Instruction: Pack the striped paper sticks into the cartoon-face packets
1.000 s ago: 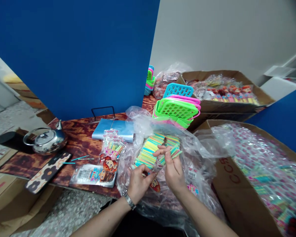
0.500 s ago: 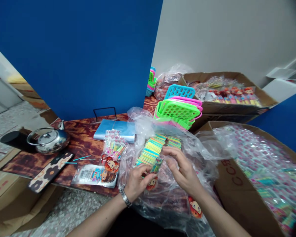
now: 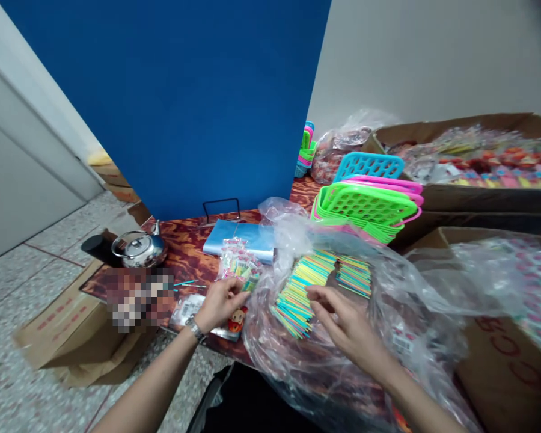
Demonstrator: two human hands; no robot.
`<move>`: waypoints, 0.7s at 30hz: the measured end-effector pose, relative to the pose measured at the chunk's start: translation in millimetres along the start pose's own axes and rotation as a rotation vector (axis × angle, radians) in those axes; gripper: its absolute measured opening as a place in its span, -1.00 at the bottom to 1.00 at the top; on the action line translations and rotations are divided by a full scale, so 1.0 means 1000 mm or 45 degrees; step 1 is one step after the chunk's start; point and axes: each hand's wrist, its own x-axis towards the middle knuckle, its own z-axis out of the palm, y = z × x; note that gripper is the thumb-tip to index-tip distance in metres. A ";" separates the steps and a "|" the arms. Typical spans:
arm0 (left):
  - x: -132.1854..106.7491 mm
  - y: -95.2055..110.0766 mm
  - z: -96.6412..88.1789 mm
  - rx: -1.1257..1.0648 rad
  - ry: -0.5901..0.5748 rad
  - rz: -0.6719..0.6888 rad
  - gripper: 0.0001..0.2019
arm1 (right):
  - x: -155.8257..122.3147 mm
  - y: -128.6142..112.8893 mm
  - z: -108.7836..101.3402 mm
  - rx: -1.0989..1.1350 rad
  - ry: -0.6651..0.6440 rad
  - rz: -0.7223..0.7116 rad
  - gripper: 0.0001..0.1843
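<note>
My left hand [image 3: 220, 305] is closed on a small clear packet [image 3: 249, 285] with green sticks inside and a red-haired cartoon head [image 3: 238, 319] at its lower end. It hovers over a pile of similar packets [image 3: 235, 255] and beside a silver printed pouch [image 3: 190, 308]. Thin yellow, blue and orange sticks [image 3: 313, 269] lie bundled on an opened clear plastic bag [image 3: 293, 355]. At the near edge of these sticks is my right hand [image 3: 349, 325], fingers bent and slightly apart, with nothing visible in them.
Stacked green, pink and blue plastic baskets [image 3: 365, 201] stand behind the bag. Cardboard boxes [image 3: 500, 355] of packets line the right side. To the left are a steel kettle [image 3: 142, 249], a black cylinder [image 3: 100, 248] and loose sticks [image 3: 187, 284]. A blue plastic stack [image 3: 243, 237] lies by the blue panel [image 3: 175, 108].
My left hand has carried the packet leftward, from above the plastic bag to the packet pile. My right hand stays by the sticks, its fingers now nearer their edge. The view has swung left.
</note>
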 end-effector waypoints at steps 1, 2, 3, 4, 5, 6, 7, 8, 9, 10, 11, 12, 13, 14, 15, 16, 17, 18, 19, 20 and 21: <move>0.001 -0.006 -0.007 -0.044 0.022 -0.026 -0.78 | 0.007 -0.001 0.010 0.031 -0.065 0.031 -0.76; 0.001 -0.011 -0.012 -0.102 0.036 -0.052 -0.77 | 0.016 -0.003 0.022 0.050 -0.130 0.047 -0.75; 0.001 -0.016 -0.016 -0.161 0.049 -0.075 -0.77 | 0.027 -0.004 0.035 0.037 -0.194 0.051 -0.72; 0.000 -0.020 -0.018 -0.206 0.061 -0.089 -0.77 | 0.040 -0.005 0.048 -0.022 -0.233 0.043 -0.69; -0.002 -0.023 -0.019 -0.228 0.075 -0.094 -0.77 | 0.054 -0.004 0.062 -0.107 -0.255 0.045 -0.64; -0.003 -0.026 -0.019 -0.225 0.093 -0.093 -0.78 | 0.068 -0.003 0.074 -0.218 -0.264 0.078 -0.58; -0.005 -0.029 -0.018 -0.207 0.115 -0.093 -0.79 | 0.082 0.000 0.085 -0.319 -0.283 0.134 -0.54; -0.006 -0.032 -0.017 -0.183 0.134 -0.096 -0.81 | 0.094 0.003 0.093 -0.359 -0.291 0.169 -0.51; -0.007 -0.034 -0.015 -0.164 0.147 -0.105 -0.82 | 0.104 0.007 0.100 -0.393 -0.302 0.199 -0.51; -0.007 -0.037 -0.013 -0.152 0.145 -0.117 -0.83 | 0.112 0.011 0.105 -0.404 -0.315 0.216 -0.51; -0.008 -0.039 -0.012 -0.149 0.135 -0.127 -0.84 | 0.118 0.014 0.109 -0.403 -0.325 0.216 -0.52; -0.008 -0.042 -0.010 -0.154 0.120 -0.132 -0.84 | 0.123 0.017 0.111 -0.399 -0.334 0.205 -0.53; -0.007 -0.044 -0.008 -0.161 0.104 -0.130 -0.84 | 0.126 0.019 0.112 -0.389 -0.337 0.182 -0.54; -0.007 -0.046 -0.006 -0.164 0.094 -0.124 -0.84 | 0.128 0.019 0.113 -0.373 -0.333 0.150 -0.55; -0.006 -0.048 -0.004 -0.156 0.094 -0.115 -0.85 | 0.130 0.018 0.113 -0.353 -0.321 0.114 -0.56; -0.005 -0.050 -0.003 -0.132 0.104 -0.104 -0.85 | 0.133 0.016 0.114 -0.330 -0.303 0.078 -0.57; -0.004 -0.052 -0.002 -0.094 0.125 -0.093 -0.86 | 0.135 0.014 0.116 -0.306 -0.283 0.043 -0.58; -0.002 -0.054 -0.001 -0.044 0.147 -0.079 -0.86 | 0.138 0.011 0.118 -0.282 -0.264 0.012 -0.59; 0.000 -0.055 0.000 0.009 0.178 -0.065 -0.87 | 0.141 0.008 0.120 -0.260 -0.243 -0.012 -0.60; 0.002 -0.057 0.001 0.060 0.211 -0.057 -0.87 | 0.144 0.005 0.122 -0.240 -0.222 -0.029 -0.59; 0.004 -0.060 0.001 0.105 0.241 -0.052 -0.87 | 0.144 0.004 0.124 -0.228 -0.200 -0.038 -0.59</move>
